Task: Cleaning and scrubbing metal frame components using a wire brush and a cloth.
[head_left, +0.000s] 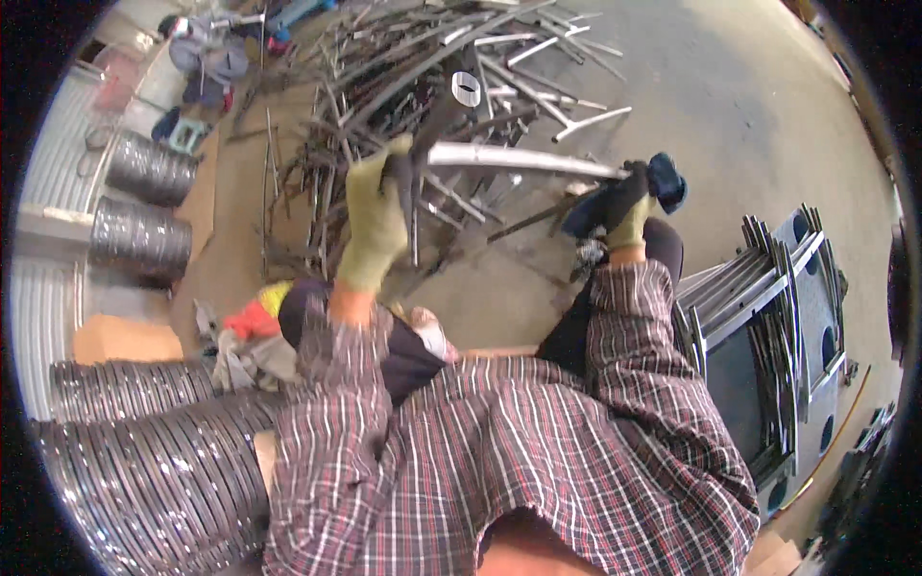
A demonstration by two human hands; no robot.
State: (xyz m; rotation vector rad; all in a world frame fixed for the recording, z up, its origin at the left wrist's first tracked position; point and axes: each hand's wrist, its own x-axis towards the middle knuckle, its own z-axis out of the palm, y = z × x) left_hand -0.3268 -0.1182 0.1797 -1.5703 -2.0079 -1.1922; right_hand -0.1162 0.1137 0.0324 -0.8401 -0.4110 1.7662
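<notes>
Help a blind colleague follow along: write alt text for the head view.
A person's gloved left hand grips a metal tube piece, while the right hand holds blue cloth at its other end. Beyond lies a heap of metal tubes; shiny dark bundles sit at left, metal frames at right.

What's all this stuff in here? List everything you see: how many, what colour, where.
Jointed metal piece: one, silver and dark, between the hands
Cloth: one, dark blue, at the right hand
Metal bars: too many to count, grey, heaped ahead
Ring stacks: four, black, left side
Metal frames: several, grey, right
Cardboard: several pieces, brown, mainly left
Rags: several, orange, yellow, greyish, by left knee
Floor: one, grey-beige, underneath
Plaid shirt: one, dark with pale lines, foreground
Left hand: one, yellow-green glove, left of centre
Right hand: one, yellow-green glove, right of centre
</notes>
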